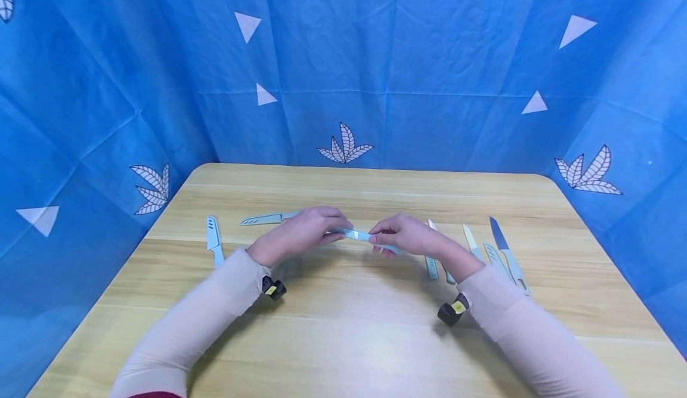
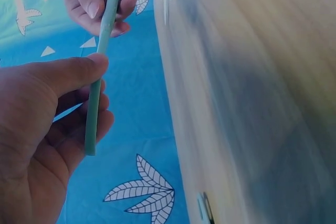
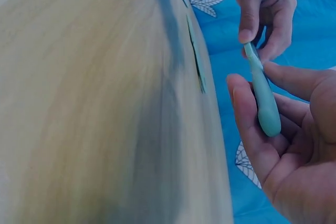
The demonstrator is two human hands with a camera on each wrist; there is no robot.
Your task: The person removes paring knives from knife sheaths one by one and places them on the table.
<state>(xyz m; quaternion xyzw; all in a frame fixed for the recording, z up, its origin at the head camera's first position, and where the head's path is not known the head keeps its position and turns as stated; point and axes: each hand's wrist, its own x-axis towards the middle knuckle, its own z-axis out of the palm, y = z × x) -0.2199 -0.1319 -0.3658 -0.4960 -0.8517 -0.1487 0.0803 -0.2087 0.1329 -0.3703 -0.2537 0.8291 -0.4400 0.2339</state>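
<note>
Sleeves [image 1: 193, 317] cross the lower frame; left hand [image 1: 303, 229] and right hand [image 1: 410, 235] pinch a likely light, stiff knife [image 1: 358, 235], handle [image 3: 269, 111] best gripped.

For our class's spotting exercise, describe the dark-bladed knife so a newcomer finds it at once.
On the wooden table, look right of the person's right hand. The dark-bladed knife is the rightmost item there. Its dark blue blade sets it apart from the pale-bladed knife nearby.

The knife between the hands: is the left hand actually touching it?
Touching. The left wrist view shows it: the left hand has its thumb tip laid on the knife, with fingers curled behind.
</note>
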